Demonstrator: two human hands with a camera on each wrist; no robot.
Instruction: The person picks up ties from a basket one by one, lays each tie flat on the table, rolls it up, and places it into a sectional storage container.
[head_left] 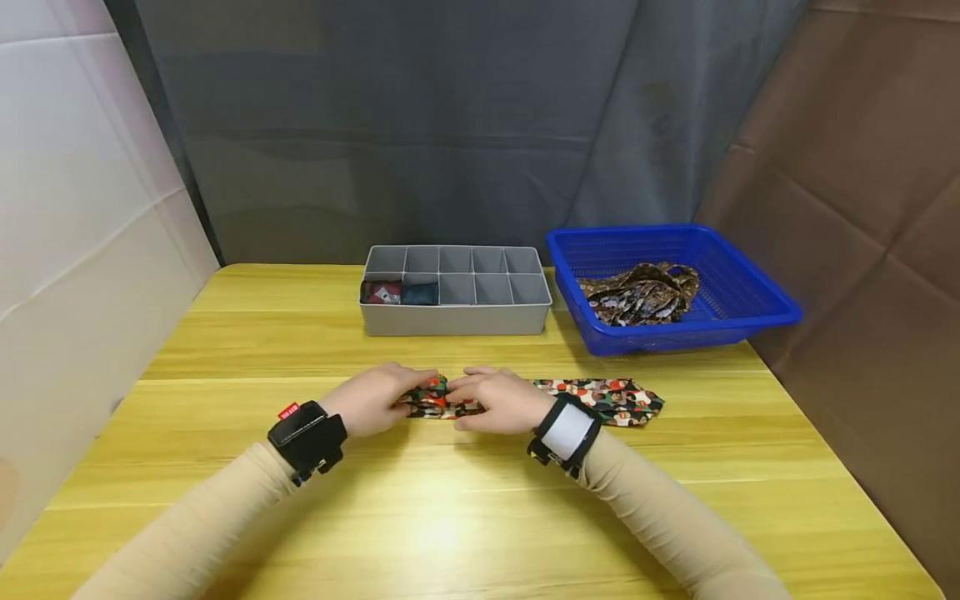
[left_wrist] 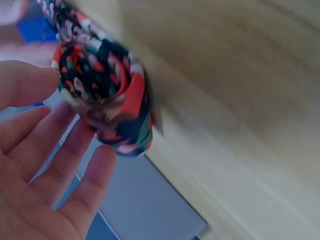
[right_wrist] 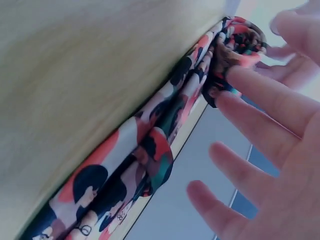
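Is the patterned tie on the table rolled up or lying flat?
Partly rolled: tie coiled at one end between both hands, remainder flat on the table.

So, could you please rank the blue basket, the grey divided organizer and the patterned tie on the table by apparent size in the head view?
1. Blue basket, largest.
2. Grey organizer, a little smaller.
3. Patterned tie, smallest, though both hands cover its rolled end, so its full extent is unsure.

Wooden table (head_left: 465,517), grey organizer (head_left: 456,317), blue basket (head_left: 750,312), patterned tie (head_left: 607,398)
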